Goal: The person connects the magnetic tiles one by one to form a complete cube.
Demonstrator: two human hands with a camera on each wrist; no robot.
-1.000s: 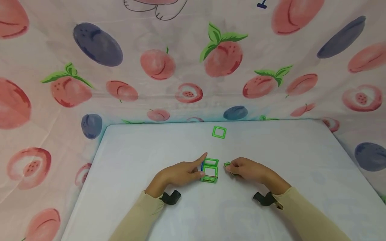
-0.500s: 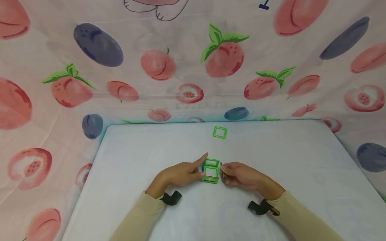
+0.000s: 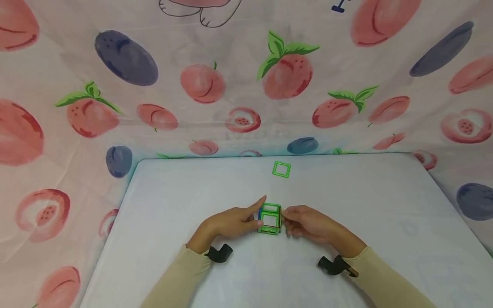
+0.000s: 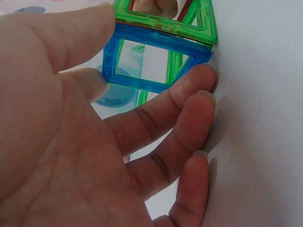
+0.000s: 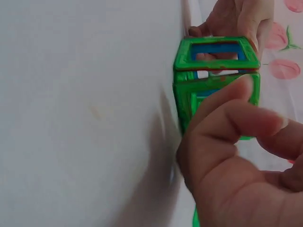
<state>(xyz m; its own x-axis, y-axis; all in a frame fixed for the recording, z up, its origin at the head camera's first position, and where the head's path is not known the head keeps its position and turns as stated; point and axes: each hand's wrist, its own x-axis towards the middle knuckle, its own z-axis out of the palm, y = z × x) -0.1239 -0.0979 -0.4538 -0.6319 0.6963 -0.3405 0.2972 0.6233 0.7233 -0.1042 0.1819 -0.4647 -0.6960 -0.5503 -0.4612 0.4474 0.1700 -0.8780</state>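
Observation:
A small box of green and blue magnetic tiles (image 3: 270,220) stands mid-table in the head view. My left hand (image 3: 233,221) holds it from the left, thumb and index finger at its edges. In the left wrist view, the blue tile (image 4: 158,84) faces the palm, with the thumb (image 4: 90,35) at its upper corner. My right hand (image 3: 310,222) holds a green tile (image 5: 184,101) against the box's right side, its fingers bent. A fingertip (image 5: 244,90) lies over that tile's face in the right wrist view; part of the tile is hidden behind the fingers.
Farther back on the white table (image 3: 185,184) lies a single green square tile (image 3: 281,169). A fruit-patterned cloth (image 3: 161,90) rises behind the table's back edge. Each wrist carries a black camera mount (image 3: 219,253).
My right hand has moved left, turning the tile upright and bringing it against the box's right side. My left hand stays at the box, almost unmoved.

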